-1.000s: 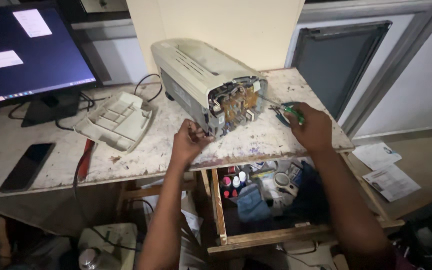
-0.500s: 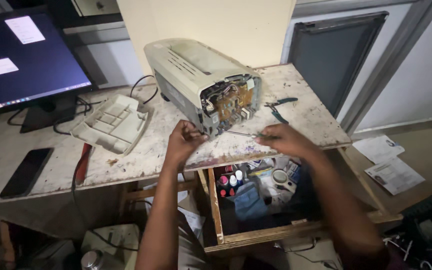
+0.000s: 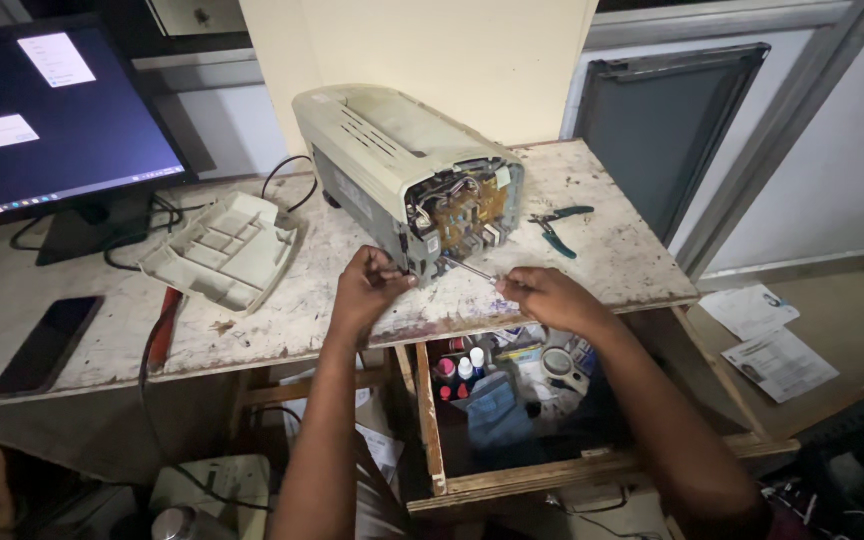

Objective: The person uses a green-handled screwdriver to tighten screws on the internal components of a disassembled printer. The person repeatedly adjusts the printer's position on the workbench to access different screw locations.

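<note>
Clearly the beige printer [image 3: 402, 170] on the stained surface [image 3: 612, 240] is already stripped, its side panel [image 3: 224, 250] lying apart; left hand [image 3: 367, 290] pinches the corner, right hand [image 3: 542, 297] grips a screwdriver [image 3: 469, 268] against it.

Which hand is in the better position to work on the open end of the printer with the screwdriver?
The right hand, probably. It holds the screwdriver, whose tip points at the open end of the printer. The left hand is at the printer's lower corner and seems to hold no tool.
</note>
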